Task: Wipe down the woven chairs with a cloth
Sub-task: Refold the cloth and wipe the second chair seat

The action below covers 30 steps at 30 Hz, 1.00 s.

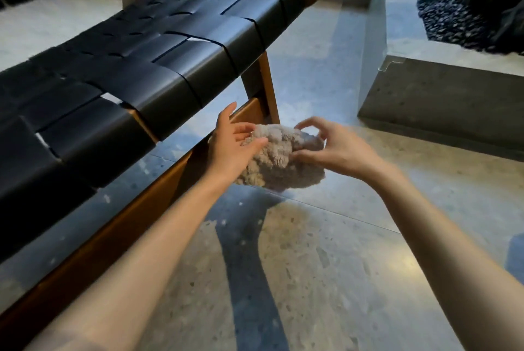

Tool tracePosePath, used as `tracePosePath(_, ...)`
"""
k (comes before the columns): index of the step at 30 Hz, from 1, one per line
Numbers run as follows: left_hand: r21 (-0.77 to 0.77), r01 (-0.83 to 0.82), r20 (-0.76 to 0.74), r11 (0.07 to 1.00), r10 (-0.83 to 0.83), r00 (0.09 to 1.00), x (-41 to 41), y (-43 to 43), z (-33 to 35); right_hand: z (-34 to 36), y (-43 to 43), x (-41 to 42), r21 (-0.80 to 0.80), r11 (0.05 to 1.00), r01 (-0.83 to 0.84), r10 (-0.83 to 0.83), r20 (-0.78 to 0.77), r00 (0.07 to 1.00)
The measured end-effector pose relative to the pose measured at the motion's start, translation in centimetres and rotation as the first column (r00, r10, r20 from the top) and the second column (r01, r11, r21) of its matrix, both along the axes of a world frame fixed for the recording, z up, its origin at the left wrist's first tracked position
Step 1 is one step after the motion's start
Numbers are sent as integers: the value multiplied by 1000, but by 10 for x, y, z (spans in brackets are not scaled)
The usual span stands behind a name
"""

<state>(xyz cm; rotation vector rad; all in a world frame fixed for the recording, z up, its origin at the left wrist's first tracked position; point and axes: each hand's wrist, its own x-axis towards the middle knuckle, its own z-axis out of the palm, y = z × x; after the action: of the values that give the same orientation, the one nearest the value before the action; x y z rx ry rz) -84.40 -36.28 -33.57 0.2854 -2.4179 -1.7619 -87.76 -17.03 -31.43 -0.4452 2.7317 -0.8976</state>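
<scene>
Cloth (280, 158): a fluffy, nubby-piled wad, beige-grey, bunched into an irregular lump. It is hanging in the air between both hands, just beside the front edge of the woven chair (158, 47) and above the floor, not touching the seat.

Left hand (231, 143): the fingers are lying nearly straight and slightly spread against the left side of the cloth, thumb pointing up. The hand is resting on the pile rather than curling round it.

Right hand (331, 146): the fingers are curling, with thumb and fingertips pinching the right end of the lump. Slight motion blur is showing on both hands.

Chair: the seat is made of wide, flat black straps (204, 73), smooth with a dull sheen, interlacing in a basket weave. Small gaps at some crossings are letting pale floor show through. The straps are wrapping down over the front edge. A wooden frame (113, 223), warm brown and smooth, is running below the seat. A square-section leg is dropping to the floor near the hands, and a rounded wooden end is showing at the far corner.

Floor (326, 265): polished speckled stone, glossy, reflecting light and carrying the arms' shadows.

A concrete block (439, 112), grey, sharp-edged and pitted on its face, is sitting to the right, well apart from the chair. Beyond it is lying a bed of small dark pebbles (453, 19).
</scene>
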Motion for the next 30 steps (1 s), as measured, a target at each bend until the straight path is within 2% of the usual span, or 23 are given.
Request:
tracePosePath(2, -5, 87, 48, 996, -86, 995, -1, -5, 1, -7, 3, -3, 30, 997, -77, 74, 89, 993)
tracePosePath(4, -97, 150, 75, 984, -143, 987, 1, -6, 0, -15, 4, -6, -63, 997, -52, 54, 28, 998)
tracePosePath(5, -133, 172, 84, 976, -162, 983, 2, -6, -1, -19, 3, -7, -128, 991, -47, 52, 33, 998)
tracePosePath(7, -160, 203, 79, 966, -192, 978, 5, -5, -1, -27, -1, -8, -213, 969, -126, 152, 109, 982)
tracePosePath(9, -154, 227, 59, 962, -220, 974, 6, -7, 2, -39, -9, -8, -223, 951, -213, 255, 183, 949)
tracePosePath(11, -186, 253, 46, 949, -249, 967, 6, -9, 7, -50, -16, -8, -196, 952, -236, 270, 169, 948)
tracePosePath(14, -284, 293, 50, 913, -291, 955, 4, -15, 11, -56, -16, -13, -93, 981, -170, 174, 42, 984)
tracePosePath(16, -384, 274, 30, 881, -285, 958, 3, -18, 12, -49, -13, -19, -45, 998, -44, 38, -132, 991)
tracePosePath(20, -511, 108, -141, 853, -207, 968, -7, -18, 12, -30, -16, -33, 59, 993, 101, -67, -417, 906)
tracePosePath(23, -552, -18, -199, 833, -112, 974, -22, -14, 12, -24, -28, -41, -100, 984, 150, -180, -526, 831)
tracePosePath(27, -518, -74, -194, 852, -33, 980, -45, -5, 20, -23, -45, -65, -463, 876, 137, -342, -395, 853)
tracePosePath(30, -383, -218, -232, 897, 135, 963, -56, 6, 24, -14, -55, -86, -584, 810, 56, -321, -360, 876)
